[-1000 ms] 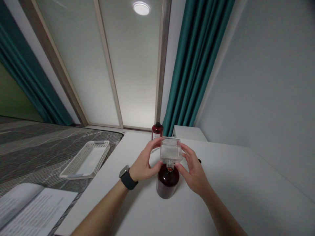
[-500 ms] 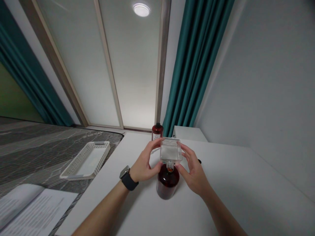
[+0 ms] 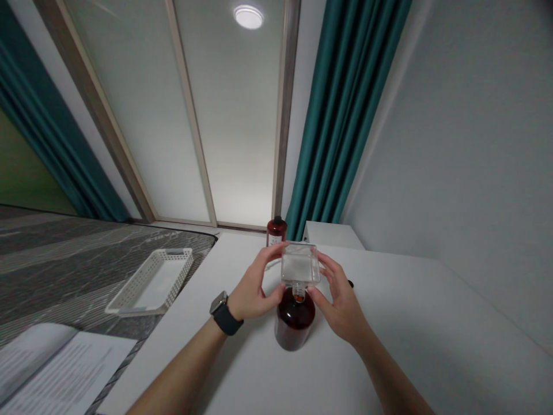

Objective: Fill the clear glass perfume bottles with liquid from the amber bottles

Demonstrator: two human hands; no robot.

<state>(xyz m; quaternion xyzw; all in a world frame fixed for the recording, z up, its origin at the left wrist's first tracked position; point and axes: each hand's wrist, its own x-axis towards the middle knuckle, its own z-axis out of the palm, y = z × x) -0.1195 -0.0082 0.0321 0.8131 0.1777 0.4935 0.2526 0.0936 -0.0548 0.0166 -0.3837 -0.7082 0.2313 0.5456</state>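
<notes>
A clear square bottle (image 3: pixel 299 264) is held upside down between my two hands, its threaded neck pointing down. Beneath it a dark red-brown bottle (image 3: pixel 294 323) stands upright on the white table (image 3: pixel 233 374). The clear bottle's mouth meets the top of the brown one; whether it sits inside or just on the opening I cannot tell. My left hand (image 3: pixel 261 285), with a dark watch on the wrist, grips the clear bottle's left side. On the right side my right hand (image 3: pixel 339 300) grips it, thumb near the neck.
Behind the hands stands another red-brown bottle (image 3: pixel 276 230) with a black cap and white label. A small black object (image 3: pixel 350 283) shows just beyond my right hand. To the left are a white basket (image 3: pixel 151 282) and an open book (image 3: pixel 64 369). A white box-like surface (image 3: pixel 332 234) adjoins the table's far side.
</notes>
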